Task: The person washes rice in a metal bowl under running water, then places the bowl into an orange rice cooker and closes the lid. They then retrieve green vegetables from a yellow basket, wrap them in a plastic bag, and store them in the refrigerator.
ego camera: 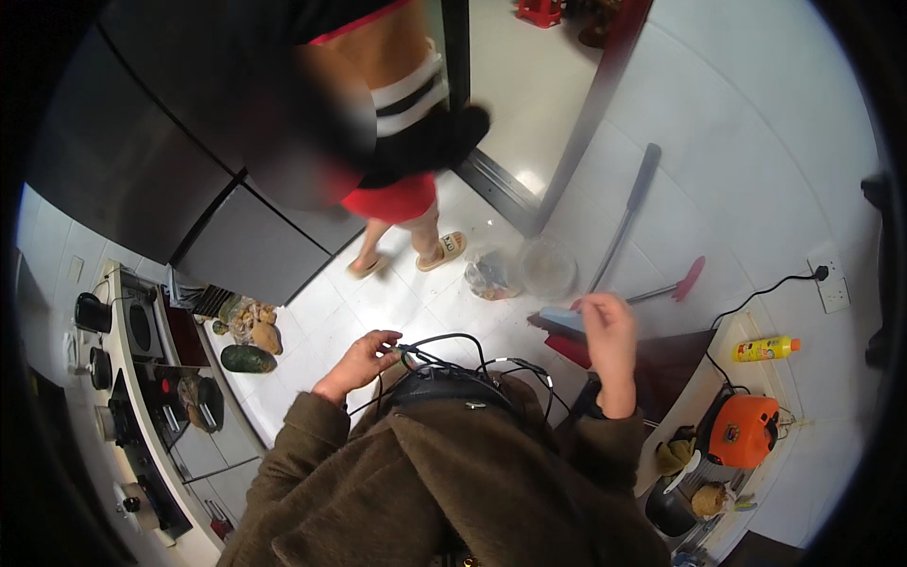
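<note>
My left hand [363,363] is at the waist, its thumb and fingertips at a bundle of black cables [432,352]; whether it grips them is unclear. Below the cables lies a black bag [446,386] against my body. My right hand [611,329] is raised on the other side, fingers bent together, with the blue-grey head of a broom [563,319] behind it. I cannot tell whether it holds anything. The cables loop across the bag between both hands.
Another person in red shorts [397,198] stands near the doorway. A clear bag [490,273], a round bin [548,267] and long handles [627,205] are by the right wall. A dark green gourd [248,358] lies left. An orange appliance [744,431] stands by the sink.
</note>
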`<state>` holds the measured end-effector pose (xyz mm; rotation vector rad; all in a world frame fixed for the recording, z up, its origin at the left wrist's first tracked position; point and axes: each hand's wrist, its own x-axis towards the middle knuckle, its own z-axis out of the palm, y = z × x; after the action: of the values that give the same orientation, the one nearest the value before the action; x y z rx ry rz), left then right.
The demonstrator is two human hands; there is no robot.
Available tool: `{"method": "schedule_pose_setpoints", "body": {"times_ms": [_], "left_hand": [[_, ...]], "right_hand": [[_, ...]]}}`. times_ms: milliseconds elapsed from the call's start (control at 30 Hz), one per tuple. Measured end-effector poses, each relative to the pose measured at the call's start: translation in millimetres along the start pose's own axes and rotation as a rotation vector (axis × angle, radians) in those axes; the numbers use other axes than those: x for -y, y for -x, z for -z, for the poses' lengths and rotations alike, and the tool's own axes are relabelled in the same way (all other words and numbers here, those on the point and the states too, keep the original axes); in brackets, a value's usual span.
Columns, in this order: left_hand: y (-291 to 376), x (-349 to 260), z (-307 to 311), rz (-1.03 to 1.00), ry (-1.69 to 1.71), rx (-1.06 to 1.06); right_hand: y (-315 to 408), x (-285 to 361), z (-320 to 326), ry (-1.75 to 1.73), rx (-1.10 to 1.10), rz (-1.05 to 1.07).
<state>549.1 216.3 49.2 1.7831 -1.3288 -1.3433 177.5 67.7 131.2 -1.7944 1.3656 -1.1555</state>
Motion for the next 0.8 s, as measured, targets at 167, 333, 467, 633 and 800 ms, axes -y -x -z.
{"method": "schedule_pose_setpoints", "body": {"times_ms": [167,333,467,633,800], "left_hand": [[12.7,-11.2,41.9,-0.086,-0.108,-0.061],[27.5,21.6,89.9,-0.168,-0.144,-0.186],[57.4,68.9,111.7,-0.01,-0.056,-0.347],[126.7,137.5,148.2,0.167,0.144,-0.728],[211.1,193.6,175.4,0.281,0.471,-1.199]], "right_hand": [[12.7,-19.6,0.1,0.026,-0.047,-0.186],[-0.3,-23.1,-47.7,0.023,0.144,-0.085],[-29.1,-1.6,-99.7,-0.036,0.377,-0.05],[-73.4,55.2,-188.9,0.136,0.576,0.148],[-92.6,124.7,-279.9,0.13,0.72,0.301]]}}
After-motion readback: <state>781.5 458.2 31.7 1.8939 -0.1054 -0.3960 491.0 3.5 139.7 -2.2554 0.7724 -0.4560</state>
